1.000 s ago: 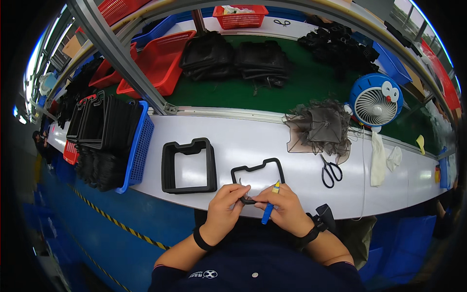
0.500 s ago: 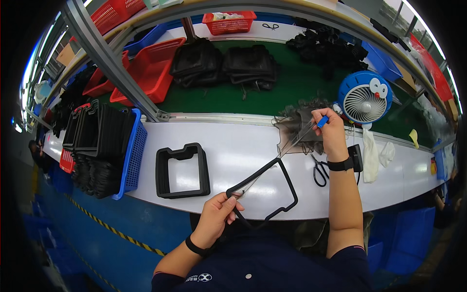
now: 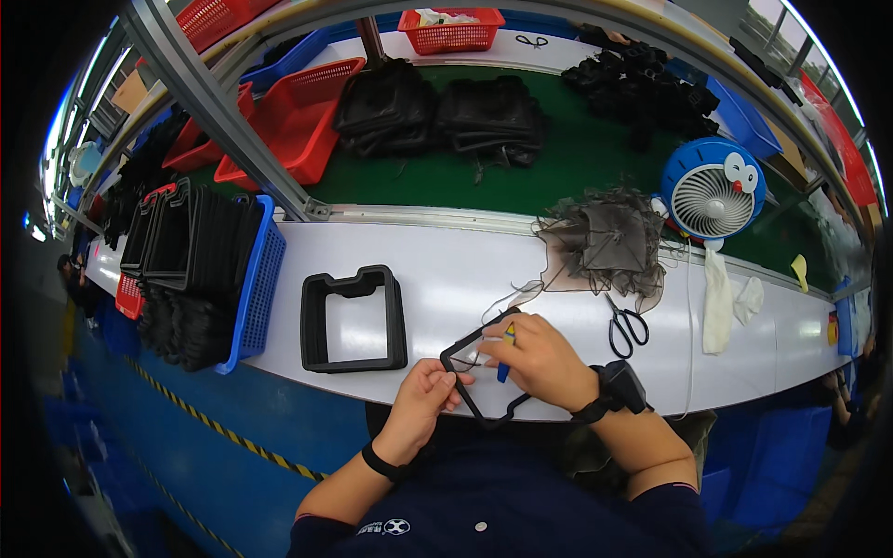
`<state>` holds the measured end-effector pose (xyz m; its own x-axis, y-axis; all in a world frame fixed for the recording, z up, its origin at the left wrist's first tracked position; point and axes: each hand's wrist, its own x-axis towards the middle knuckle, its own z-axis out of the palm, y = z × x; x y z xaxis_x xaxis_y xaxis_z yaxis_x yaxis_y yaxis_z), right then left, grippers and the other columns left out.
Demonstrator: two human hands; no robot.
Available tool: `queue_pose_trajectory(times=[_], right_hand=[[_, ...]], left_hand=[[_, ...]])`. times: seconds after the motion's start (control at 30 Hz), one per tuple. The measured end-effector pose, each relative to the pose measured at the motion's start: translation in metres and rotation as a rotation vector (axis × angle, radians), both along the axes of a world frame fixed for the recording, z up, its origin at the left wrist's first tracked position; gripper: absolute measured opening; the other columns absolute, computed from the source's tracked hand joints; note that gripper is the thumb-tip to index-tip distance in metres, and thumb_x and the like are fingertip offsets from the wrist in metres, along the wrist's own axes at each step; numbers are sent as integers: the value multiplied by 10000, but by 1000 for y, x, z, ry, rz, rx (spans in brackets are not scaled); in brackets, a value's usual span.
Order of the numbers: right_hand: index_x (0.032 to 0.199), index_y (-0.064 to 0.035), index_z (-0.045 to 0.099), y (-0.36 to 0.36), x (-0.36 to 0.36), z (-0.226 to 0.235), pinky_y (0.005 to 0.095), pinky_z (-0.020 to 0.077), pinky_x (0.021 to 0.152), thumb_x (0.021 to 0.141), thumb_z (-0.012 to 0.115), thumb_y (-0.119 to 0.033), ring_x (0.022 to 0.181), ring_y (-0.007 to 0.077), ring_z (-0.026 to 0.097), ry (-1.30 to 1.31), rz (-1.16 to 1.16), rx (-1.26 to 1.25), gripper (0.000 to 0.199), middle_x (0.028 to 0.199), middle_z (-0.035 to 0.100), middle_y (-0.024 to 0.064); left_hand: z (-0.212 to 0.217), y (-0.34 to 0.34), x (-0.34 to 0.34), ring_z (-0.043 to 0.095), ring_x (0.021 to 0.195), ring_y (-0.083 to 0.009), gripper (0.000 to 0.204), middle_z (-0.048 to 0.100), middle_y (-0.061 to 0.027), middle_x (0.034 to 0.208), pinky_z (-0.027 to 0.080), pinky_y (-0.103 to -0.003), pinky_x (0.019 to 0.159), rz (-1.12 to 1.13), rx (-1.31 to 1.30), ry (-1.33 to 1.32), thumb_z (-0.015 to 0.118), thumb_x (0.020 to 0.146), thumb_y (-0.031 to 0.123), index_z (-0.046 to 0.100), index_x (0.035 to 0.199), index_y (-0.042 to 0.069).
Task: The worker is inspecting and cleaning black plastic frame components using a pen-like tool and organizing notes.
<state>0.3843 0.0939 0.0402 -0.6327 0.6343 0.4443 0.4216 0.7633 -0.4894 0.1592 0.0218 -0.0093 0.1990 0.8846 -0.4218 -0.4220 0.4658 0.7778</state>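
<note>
A thin black frame point(image 3: 473, 406) is pinched at its left corner by my closed left hand point(image 3: 423, 405), near the table's front edge. My right hand point(image 3: 544, 367) is closed around a small tool with a blue body point(image 3: 503, 372) and a yellow part, just over the frame's upper side. A thin mesh strip point(image 3: 526, 291) trails from the frame toward a heap of sheer dark mesh scraps point(image 3: 609, 242). Left of the frame stands a neat stack of black frames point(image 3: 395, 321). Black-handled scissors point(image 3: 627, 333) lie on the table beyond my right hand.
A blue basket point(image 3: 258, 288) full of black frames stands at the left. Mesh-covered piles point(image 3: 488, 112) and a red basket point(image 3: 307, 121) are behind the metal rail. A blue fan point(image 3: 714, 191) stands at the right, near a white cloth point(image 3: 715, 302).
My right hand has come down and left from the mesh heap to the frame, the blue tool still in it. The strip stretched between my hands now hangs slack. My left hand keeps its hold.
</note>
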Motion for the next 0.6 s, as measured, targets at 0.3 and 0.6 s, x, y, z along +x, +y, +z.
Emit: queue_pose_trajectory(times=[0.3,0.6], right_hand=[[1004,-56,655,-16,-20,-26,367,496,741,730,705,-9,863,274,614,-72,9,-21,282,912,636,79],[891,-6,656,142,114,25,344,480,608,869,714,-84,638,235,612,315,-832,-210,99,748,655,127]], left_hand=[[0,-5,-1,635,724,-112,97,645,-70,915,519,-235,624,-43,4,113,571,1016,108,546,1071,33],[-7,-25,-12,667,742,-154,102,620,-76,922,568,-266,674,49,-85,81,552,1026,118,513,1064,32]])
